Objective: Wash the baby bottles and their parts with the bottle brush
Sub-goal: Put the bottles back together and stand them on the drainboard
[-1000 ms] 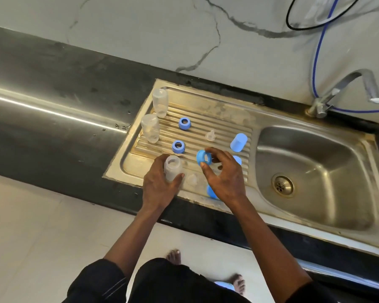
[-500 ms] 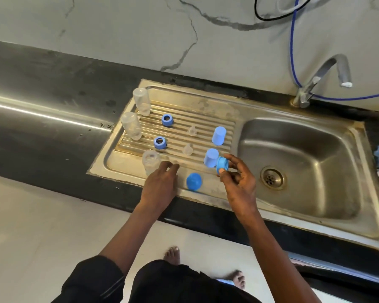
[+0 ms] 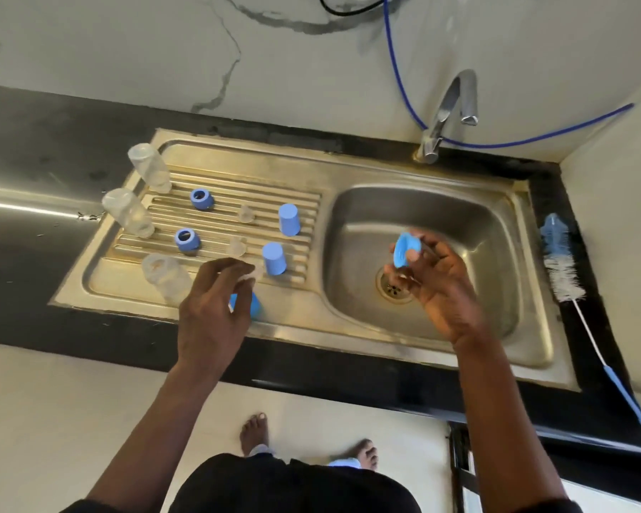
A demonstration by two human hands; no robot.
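Observation:
My right hand (image 3: pixel 432 286) pinches a blue bottle ring (image 3: pixel 404 249) over the sink basin (image 3: pixel 478 231). My left hand (image 3: pixel 211 309) hovers over the drainboard (image 3: pixel 219 168) with curled fingers; whether it holds a clear teat is blurred. Under it lies a blue cap (image 3: pixel 254 303). Three clear bottles (image 3: pixel 149 173) (image 3: pixel 127 212) (image 3: pixel 165 277) stand on the drainboard's left side. Two blue rings (image 3: pixel 201 199) (image 3: pixel 187 239), two blue caps (image 3: pixel 288 219) (image 3: pixel 274 258) and clear teats (image 3: pixel 246 213) (image 3: pixel 237 246) sit between. The bottle brush (image 3: pixel 561 264) lies on the counter right of the sink.
The tap (image 3: pixel 450 109) rises behind the basin, with a blue hose (image 3: pixel 396 64) on the wall. The drain (image 3: pixel 393 286) sits in the basin's floor. Black counter (image 3: pixel 34 149) stretches left of the sink. My bare feet show on the floor below.
My right hand carried the blue ring from the drainboard to over the basin. My left hand let go of the near bottle and moved right. The view shifted right, showing the brush.

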